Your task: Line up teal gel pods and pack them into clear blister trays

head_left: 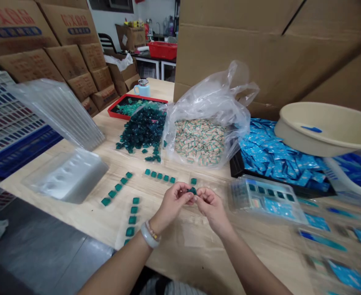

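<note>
My left hand (174,201) and my right hand (210,205) meet above the table, fingers pinched together around a small dark green piece (191,190). Fingertips partly cover it, so its exact kind is unclear. Just beyond, a single green square piece (193,180) lies on the table side. Left of my hands, green square pieces form short rows: one row (160,176) runs sideways, another (118,187) slants, and a third (132,220) runs toward me. Clear plastic trays seem to lie under them. A heap of dark green pieces (143,128) sits farther back.
A clear bag of small tan packets (200,141) stands behind my hands. Blue packets (278,151) fill a black tray beneath a cream basin (328,141). Filled clear trays (266,196) are at right, stacked empty ones (71,174) at left. A red tray (114,113) and mug (143,89) stand behind.
</note>
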The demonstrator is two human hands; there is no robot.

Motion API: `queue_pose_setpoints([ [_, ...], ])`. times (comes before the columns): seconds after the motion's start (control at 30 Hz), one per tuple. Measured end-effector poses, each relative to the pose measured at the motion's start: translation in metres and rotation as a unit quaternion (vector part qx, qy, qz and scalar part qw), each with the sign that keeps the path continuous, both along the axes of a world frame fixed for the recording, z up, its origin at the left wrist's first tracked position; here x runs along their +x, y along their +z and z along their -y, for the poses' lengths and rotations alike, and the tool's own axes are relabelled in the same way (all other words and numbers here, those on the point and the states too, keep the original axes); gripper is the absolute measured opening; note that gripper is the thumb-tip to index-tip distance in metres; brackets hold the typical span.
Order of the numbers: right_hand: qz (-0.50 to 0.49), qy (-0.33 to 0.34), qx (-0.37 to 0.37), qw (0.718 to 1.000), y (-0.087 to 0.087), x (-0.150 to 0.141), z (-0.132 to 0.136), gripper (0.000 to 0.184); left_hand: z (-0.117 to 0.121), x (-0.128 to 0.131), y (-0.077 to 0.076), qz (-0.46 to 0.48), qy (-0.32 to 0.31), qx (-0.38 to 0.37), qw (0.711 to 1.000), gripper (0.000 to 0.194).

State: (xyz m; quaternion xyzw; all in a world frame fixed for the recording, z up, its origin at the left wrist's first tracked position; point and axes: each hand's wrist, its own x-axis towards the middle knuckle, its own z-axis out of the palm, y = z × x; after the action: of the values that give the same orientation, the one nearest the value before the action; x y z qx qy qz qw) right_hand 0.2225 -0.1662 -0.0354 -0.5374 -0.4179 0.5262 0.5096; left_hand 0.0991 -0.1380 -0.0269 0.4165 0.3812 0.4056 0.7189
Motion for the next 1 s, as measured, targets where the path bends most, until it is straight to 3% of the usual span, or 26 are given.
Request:
queue_pose_setpoints([
  [0.17,0.105,0.027,0.035,0.993,0.001,0.001,-0.002,0.017,-0.008,0.001,0.0,0.03,-0.001,-0.044,0.999,0.029],
  [0.27,0.022,0.081,-0.016,0.996,0.005,0.006,-0.005,0.024,-0.005,0.005,-0.002,0.089,-0.016,-0.146,0.985,0.03],
  [0.33,-0.068,0.11,-0.071,0.989,0.007,0.01,-0.003,0.027,-0.001,0.007,-0.001,0.162,-0.029,-0.264,0.95,0.028],
  [0.47,-0.253,0.125,-0.146,0.948,0.007,0.018,0.009,0.027,0.01,0.007,0.009,0.324,-0.052,-0.452,0.829,0.032],
  [0.57,-0.369,0.11,-0.161,0.909,0.005,0.015,0.017,0.027,0.018,0.009,0.02,0.381,-0.028,-0.507,0.773,0.039],
  [0.67,-0.443,0.114,-0.157,0.875,0.006,0.005,0.021,0.027,0.021,0.01,0.03,0.405,0.003,-0.521,0.751,0.04],
  [0.73,-0.475,0.124,-0.151,0.858,0.009,0.003,0.023,0.025,0.017,0.004,0.034,0.406,0.021,-0.517,0.753,0.039],
  [0.8,-0.497,0.123,-0.146,0.846,0.011,0.009,0.029,0.022,0.008,-0.012,0.039,0.4,0.047,-0.483,0.777,0.038],
  [0.87,-0.513,0.093,-0.128,0.843,0.013,0.022,0.038,0.018,-0.003,-0.035,0.046,0.396,0.115,-0.388,0.824,0.035],
  [0.93,-0.518,0.046,-0.118,0.846,0.015,0.035,0.047,0.016,-0.009,-0.054,0.054,0.374,0.222,-0.229,0.871,0.026],
  [0.97,-0.513,0.029,-0.124,0.849,0.015,0.04,0.05,0.017,-0.009,-0.058,0.056,0.329,0.24,-0.18,0.896,0.017],
  [1.0,-0.506,0.021,-0.135,0.851,0.015,0.041,0.052,0.019,-0.006,-0.057,0.056,0.272,0.214,-0.163,0.924,0.011],
])
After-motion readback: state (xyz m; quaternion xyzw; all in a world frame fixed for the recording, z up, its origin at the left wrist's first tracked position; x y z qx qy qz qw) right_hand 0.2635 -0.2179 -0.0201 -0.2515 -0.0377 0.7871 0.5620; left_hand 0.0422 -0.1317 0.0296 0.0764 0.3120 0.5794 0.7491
